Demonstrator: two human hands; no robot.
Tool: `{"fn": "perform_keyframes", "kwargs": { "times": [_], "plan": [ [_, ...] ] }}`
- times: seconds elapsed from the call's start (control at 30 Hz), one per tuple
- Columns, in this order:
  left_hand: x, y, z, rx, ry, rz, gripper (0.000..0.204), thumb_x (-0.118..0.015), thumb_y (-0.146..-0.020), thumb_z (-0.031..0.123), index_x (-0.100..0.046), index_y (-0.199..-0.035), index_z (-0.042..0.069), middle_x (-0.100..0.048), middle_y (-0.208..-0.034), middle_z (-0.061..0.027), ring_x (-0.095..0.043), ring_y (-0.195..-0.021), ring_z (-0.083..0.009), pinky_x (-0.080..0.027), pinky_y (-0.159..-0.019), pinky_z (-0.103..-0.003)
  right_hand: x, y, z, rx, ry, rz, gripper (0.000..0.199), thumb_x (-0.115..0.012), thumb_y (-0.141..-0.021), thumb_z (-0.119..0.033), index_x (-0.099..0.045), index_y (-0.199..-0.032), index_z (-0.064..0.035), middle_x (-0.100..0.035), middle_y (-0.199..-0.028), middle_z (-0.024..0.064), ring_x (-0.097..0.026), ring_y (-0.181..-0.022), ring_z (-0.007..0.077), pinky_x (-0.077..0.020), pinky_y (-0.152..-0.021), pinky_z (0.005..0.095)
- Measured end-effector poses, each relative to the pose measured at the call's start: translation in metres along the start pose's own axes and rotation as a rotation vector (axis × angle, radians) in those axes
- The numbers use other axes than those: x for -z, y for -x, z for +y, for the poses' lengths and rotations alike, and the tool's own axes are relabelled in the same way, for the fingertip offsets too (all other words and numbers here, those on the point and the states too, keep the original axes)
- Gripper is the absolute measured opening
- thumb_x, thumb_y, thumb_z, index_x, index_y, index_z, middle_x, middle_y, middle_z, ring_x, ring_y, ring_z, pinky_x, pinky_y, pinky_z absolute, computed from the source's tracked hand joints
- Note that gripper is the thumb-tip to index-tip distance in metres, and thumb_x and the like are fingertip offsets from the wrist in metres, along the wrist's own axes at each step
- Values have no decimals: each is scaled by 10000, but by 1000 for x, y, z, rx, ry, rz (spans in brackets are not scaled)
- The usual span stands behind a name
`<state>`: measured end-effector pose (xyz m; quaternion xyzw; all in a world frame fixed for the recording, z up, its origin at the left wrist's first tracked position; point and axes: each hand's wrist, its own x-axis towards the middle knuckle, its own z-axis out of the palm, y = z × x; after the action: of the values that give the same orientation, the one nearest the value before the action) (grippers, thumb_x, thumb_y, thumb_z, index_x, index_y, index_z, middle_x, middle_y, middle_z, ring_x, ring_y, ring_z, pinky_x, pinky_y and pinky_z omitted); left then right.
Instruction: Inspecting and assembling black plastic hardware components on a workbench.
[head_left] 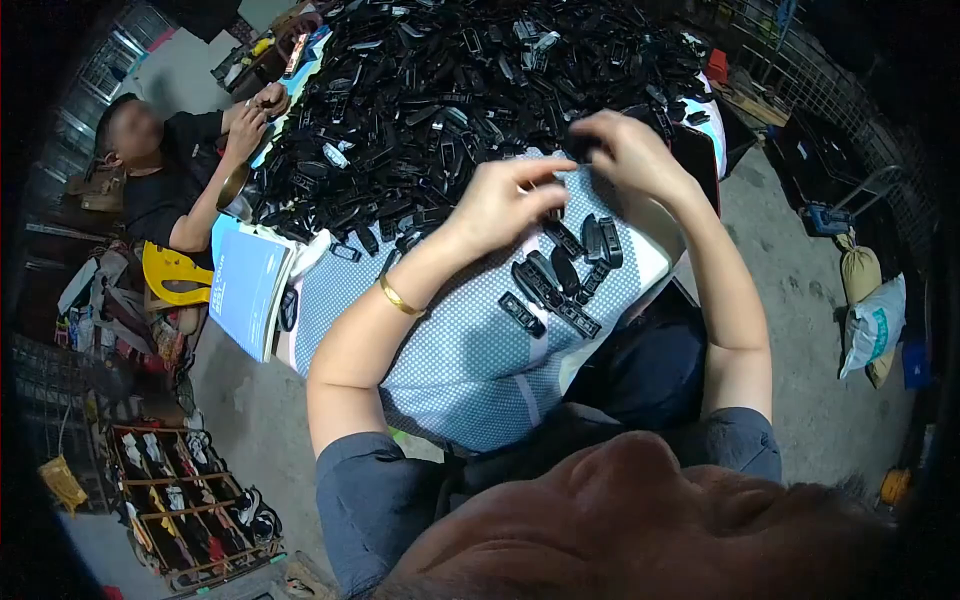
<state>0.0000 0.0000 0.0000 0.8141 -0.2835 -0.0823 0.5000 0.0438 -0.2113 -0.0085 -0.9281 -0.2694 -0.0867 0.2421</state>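
My left hand [508, 202], with a gold bracelet on the wrist, hovers over the near edge of a big heap of small black plastic casings [430, 120]. Its thumb and forefinger are apart, and I see nothing between them. To its right, my right hand [640, 152] is raised at the heap's edge, fingers bent and thumb apart; no held piece shows. Below both hands, a small group of long, rounded black casings [565, 272] lies on the white-and-grey patterned cloth [450, 350]. Some are turned with their hollow, slotted side up.
A blue-covered stack of paper [245, 290] lies at the table's left edge. Across the left corner sits another person [165, 170], hands at the heap, near a metal bowl [234, 188]. A yellow plastic seat [172, 275] stands at left, sacks [875, 320] at right, a compartmented rack [190, 500] lower left.
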Motion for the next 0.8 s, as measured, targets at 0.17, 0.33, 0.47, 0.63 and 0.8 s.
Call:
{"fn": "perform_keyframes", "kwargs": {
  "times": [0.17,0.33,0.47,0.63,0.8],
  "plan": [
    [-25,5,-7,-300,-290,-247,381,-665,-754,206,-598,-1093,45,-600,-1060,-147,-580,-952,-258,-458,-836,-354,-35,-18,10,-31,437,285,490,-636,-748,-333,-554,-1126,-33,-572,-1041,146,-557,-910,296,-470,-805,361],
    [-26,17,6,-224,-175,-468,358,-604,-813,253,-586,-1098,37,-597,-1050,-133,-539,-1030,-249,-422,-879,-347,-39,-8,-8,65,311,256,517,-653,-722,-374,-579,-1085,-14,-607,-981,139,-554,-877,296,-469,-782,366],
    [-14,8,-1,-262,-162,-278,209,-569,-843,187,-643,-949,23,-624,-909,-116,-592,-868,-190,-462,-762,-310,-43,1,-19,284,85,178,490,-668,-692,-299,-575,-1103,-50,-614,-996,124,-554,-915,301,-450,-819,375],
    [6,4,-21,-267,-645,179,236,-671,-714,157,-595,-876,5,-557,-889,-130,-542,-871,-283,-445,-758,-354,-42,-3,-15,366,-316,50,567,-688,-648,-164,-522,-1174,-30,-556,-1107,161,-557,-955,301,-455,-833,362],
    [0,-3,-21,-239,-708,110,341,-697,-697,192,-584,-963,12,-545,-890,-141,-539,-867,-300,-446,-773,-363,-23,-16,11,111,-138,254,310,-581,-733,-34,-615,-1041,-39,-608,-1008,117,-584,-868,276,-483,-746,341]
  ]
}}
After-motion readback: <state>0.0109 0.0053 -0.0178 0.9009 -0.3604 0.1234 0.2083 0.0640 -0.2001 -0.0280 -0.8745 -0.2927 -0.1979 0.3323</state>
